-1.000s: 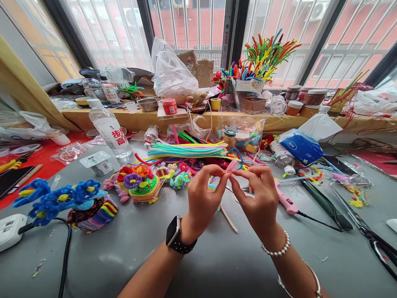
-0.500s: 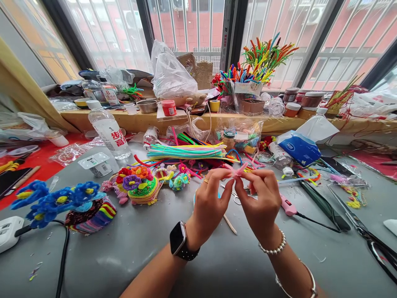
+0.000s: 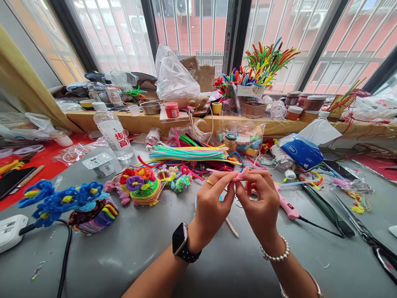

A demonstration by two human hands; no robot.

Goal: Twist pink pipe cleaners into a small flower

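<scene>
Between my fingertips is a pink pipe cleaner [image 3: 241, 174], bent into a small twisted shape with one end sticking out to the left. My left hand [image 3: 214, 203] pinches it from the left, thumb and forefinger closed. From the right, my right hand [image 3: 259, 203] pinches it too, its fingertips almost meeting the left ones. Both hands are held above the grey table [image 3: 139, 256]. Behind them lies a bundle of pastel pipe cleaners [image 3: 189, 153]. Under the hands, scissor handles and a pale wooden stick [image 3: 232, 227] are partly hidden.
Left are blue pipe-cleaner flowers [image 3: 66, 199], a striped round piece [image 3: 94, 217] and a flowered cake shape [image 3: 144, 190]. A bottle [image 3: 113, 132] stands behind. Right are a pink corded tool [image 3: 288, 205], large scissors [image 3: 362, 231] and a blue tissue pack [image 3: 302, 150].
The pink pipe cleaner is now bunched more tightly at my fingertips, with an end showing to the left. The view has shifted slightly; both hands stay close together.
</scene>
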